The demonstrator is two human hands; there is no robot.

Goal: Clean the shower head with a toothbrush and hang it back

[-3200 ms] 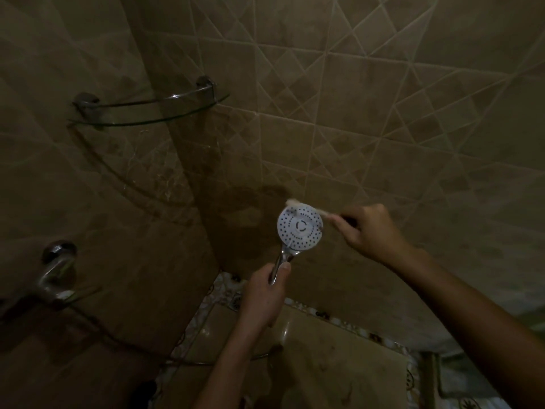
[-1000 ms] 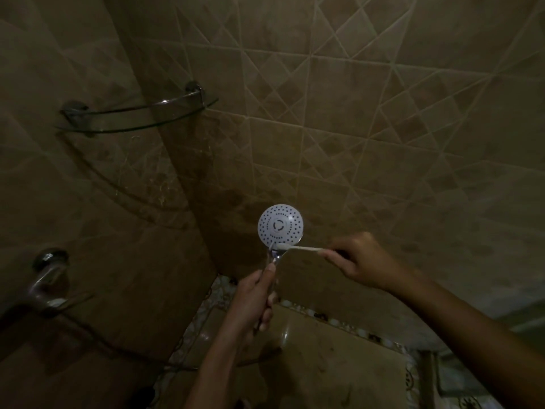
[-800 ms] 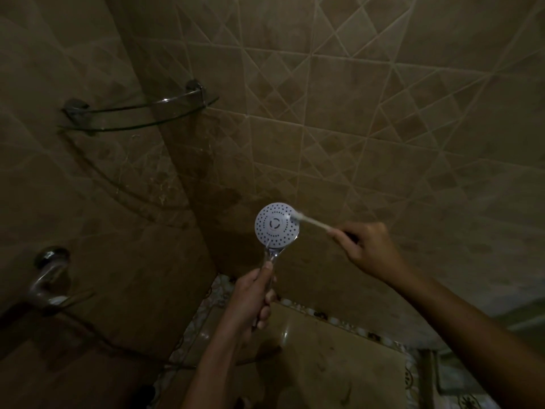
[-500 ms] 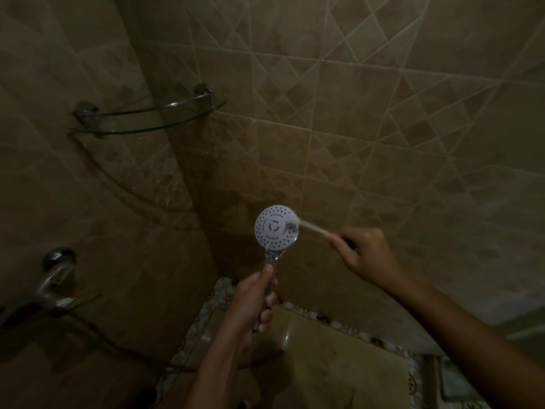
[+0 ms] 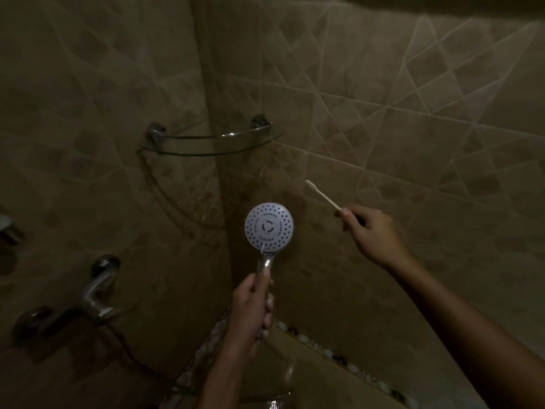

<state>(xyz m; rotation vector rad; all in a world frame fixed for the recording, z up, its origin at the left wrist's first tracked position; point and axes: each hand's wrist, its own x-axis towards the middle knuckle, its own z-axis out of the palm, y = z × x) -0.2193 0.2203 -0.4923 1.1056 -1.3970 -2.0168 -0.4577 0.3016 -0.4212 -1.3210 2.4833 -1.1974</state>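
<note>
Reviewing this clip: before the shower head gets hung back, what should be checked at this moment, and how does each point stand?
1. Grip: the left hand holds the shower head by its handle: ok.
2. Brush off the spray face: the toothbrush is held apart from it in the right hand: ok.
3. Spray face clean: cannot tell, too dark.
4. Wall holder in view: not ok; only the glass corner shelf and the tap show.
5. Hose free of snags: cannot tell.
</note>
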